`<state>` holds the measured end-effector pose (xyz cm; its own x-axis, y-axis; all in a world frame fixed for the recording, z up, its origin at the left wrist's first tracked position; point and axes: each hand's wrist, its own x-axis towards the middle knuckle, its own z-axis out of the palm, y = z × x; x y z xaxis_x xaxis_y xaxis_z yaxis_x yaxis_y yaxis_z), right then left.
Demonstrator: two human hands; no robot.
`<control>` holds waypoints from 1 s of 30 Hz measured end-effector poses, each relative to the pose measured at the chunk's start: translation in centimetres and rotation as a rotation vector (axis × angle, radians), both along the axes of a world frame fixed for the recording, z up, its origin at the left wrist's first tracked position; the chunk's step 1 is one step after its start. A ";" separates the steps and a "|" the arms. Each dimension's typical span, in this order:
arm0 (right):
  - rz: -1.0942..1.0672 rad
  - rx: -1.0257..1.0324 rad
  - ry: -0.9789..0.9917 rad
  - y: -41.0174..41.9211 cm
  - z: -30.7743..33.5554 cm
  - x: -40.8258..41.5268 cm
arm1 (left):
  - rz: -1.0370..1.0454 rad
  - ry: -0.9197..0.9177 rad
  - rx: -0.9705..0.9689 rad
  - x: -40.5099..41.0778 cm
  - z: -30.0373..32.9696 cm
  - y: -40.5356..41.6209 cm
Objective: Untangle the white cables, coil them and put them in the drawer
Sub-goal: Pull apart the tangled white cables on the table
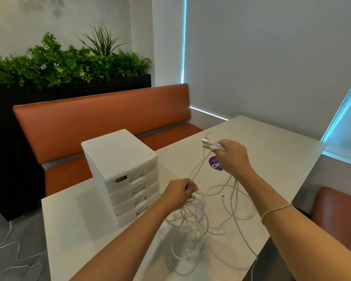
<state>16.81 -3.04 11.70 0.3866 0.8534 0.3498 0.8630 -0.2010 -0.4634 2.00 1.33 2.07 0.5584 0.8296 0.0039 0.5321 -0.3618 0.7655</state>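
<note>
Head view: right hand (pixel 232 157) lifts high, pinching the plug end of the thin white cables (pixel 193 218), while left hand (pixel 180 192) grips a strand above the tangle, likely drawing it free. Small white plastic drawer tower (pixel 122 175) stands just left, drawers closed; pale table (pixel 272 138) offers room right.

The white cables (pixel 193 222) hang and lie in a loose tangle just right of the drawer unit (pixel 122 175), a white, upright stack of shut drawers; one plug end is raised above the tangle.
</note>
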 end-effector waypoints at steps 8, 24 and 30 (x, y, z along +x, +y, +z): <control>-0.210 0.236 0.143 -0.2 1.8 3.7 | -0.021 0.282 0.014 -2.1 -5.0 -0.4; -0.166 -0.102 0.060 -0.4 -1.3 2.8 | 0.006 0.236 0.071 -1.4 -2.3 1.1; 0.220 -0.239 0.160 -0.3 -3.1 -0.6 | -0.103 0.082 0.131 1.5 2.8 0.6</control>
